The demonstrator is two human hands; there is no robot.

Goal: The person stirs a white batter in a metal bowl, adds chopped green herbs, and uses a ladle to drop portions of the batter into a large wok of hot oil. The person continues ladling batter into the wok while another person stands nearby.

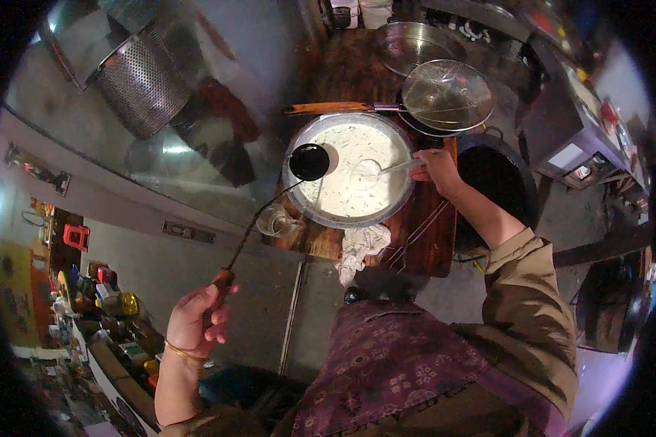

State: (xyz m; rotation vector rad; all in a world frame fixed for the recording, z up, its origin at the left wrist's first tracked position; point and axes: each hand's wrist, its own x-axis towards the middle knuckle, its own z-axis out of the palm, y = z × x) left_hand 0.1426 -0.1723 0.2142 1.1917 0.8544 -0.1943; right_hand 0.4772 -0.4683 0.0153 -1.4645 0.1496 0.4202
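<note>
My left hand (pixel 194 322) grips the wooden handle of a long-handled tool with a round black head (pixel 309 162). The head hovers above, or just over the left rim of, a wide metal basin (pixel 350 224). Pale batter (pixel 355 196) with dark green shreds fills much of that basin. At its right edge, my right hand (pixel 436 168) grasps the handle of a ladle (pixel 403 166). The ladle's bowl sits in the batter near the middle, partly covered by it.
The basin stands on a dark wooden table (pixel 440 246). A wooden-handled mesh strainer (pixel 447 98) lies behind it, near a shallow metal pan (pixel 415 46). A dark wok (pixel 492 180) is at right. Nearby are a clear jar (pixel 277 221), cloth (pixel 363 243), tongs (pixel 418 235) and perforated metal basket (pixel 142 84).
</note>
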